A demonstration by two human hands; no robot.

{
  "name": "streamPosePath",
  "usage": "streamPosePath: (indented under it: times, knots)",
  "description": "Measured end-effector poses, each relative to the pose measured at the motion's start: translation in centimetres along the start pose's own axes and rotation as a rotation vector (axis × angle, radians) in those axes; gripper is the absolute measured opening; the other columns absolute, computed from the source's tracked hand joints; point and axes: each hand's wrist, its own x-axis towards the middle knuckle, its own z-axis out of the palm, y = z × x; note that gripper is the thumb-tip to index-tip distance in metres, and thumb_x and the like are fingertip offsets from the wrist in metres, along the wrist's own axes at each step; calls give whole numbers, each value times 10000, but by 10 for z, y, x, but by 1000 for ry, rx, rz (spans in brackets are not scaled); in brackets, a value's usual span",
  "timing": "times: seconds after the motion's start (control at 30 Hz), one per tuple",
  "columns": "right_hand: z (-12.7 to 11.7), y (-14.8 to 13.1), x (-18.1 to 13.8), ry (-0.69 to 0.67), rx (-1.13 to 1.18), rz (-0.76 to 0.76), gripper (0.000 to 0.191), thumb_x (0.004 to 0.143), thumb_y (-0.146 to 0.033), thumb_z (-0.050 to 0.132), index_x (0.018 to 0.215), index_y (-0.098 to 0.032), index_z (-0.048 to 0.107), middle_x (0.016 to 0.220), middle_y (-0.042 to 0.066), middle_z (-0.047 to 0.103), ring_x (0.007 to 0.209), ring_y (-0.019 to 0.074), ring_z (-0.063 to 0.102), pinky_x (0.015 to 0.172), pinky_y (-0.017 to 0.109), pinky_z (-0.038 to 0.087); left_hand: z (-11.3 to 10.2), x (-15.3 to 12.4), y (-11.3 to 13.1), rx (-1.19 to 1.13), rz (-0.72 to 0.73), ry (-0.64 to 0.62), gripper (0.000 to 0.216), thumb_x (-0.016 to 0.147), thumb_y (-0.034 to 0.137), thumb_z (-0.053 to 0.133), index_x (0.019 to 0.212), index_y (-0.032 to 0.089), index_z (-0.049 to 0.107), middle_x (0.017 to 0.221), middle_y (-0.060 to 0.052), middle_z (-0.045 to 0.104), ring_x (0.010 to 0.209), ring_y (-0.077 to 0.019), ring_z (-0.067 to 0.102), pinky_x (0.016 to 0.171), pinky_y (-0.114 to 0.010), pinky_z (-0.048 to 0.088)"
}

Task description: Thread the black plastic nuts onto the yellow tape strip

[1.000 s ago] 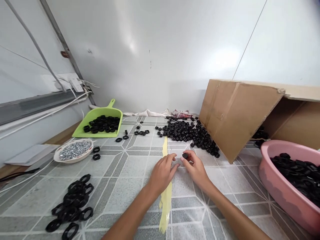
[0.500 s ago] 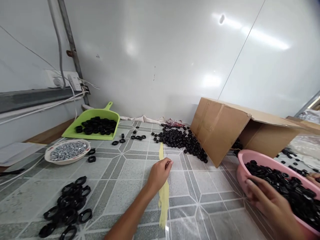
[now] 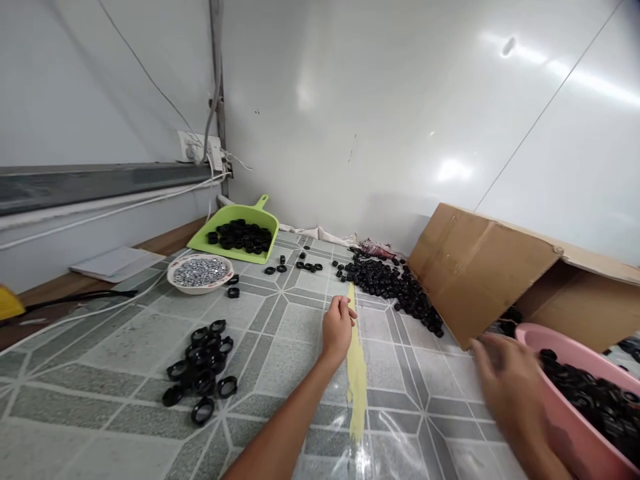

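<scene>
My left hand (image 3: 339,327) hovers over a yellow tape strip (image 3: 357,380) on the table, its fingers curled together; whatever is inside them is too small to make out. Just left of the pink basin (image 3: 560,400), my right hand (image 3: 515,383) is blurred by motion, with a dark piece, seemingly a black ring (image 3: 494,357), between thumb and fingers. Many black rings (image 3: 590,393) fill the basin. A loose group of larger black rings (image 3: 203,367) lies left of my left forearm. Beyond my left hand spreads a heap of small black pieces (image 3: 385,280).
A tipped cardboard box (image 3: 465,267) stands behind the basin. At the back left are a green dustpan (image 3: 200,237) of black rings and a bowl (image 3: 190,288) of small metal nuts. White cables (image 3: 145,200) run along the left wall near some papers (image 3: 117,265).
The view has turned left, so the table's things appear further right. My right hand has moved from over the basin's rim to its left side, carrying the dark piece. My left hand remains closed.
</scene>
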Motion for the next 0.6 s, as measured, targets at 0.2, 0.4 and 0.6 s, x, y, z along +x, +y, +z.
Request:
streamPosePath:
  times: [0.2,0.4,0.6]
  knots:
    - [181,-150,46,-510,209,-240,262,943,-244,439,1116,-178,625,1085,109,646,1001,221,616,852,337,494,-2,16,-4,-126,-80,249,472,981,579,237,897,202,509,716,-3,577,575,-135,583,618,-263,495]
    - [289,-222,115,-637,161,-406,464,863,-11,450,1275,-171,590,1346,130,573,1254,242,479,1049,365,340,-3,22,-5,-148,-94,276,516,953,635,317,813,194,545,665,-9,576,553,-142,573,556,-253,480]
    - [294,-216,120,-635,166,-381,269,860,-145,574,1113,-126,666,1118,166,677,1137,285,544,1008,396,360,-6,31,-13,-98,-109,268,450,990,547,297,910,185,551,777,-45,648,565,-141,612,591,-264,505]
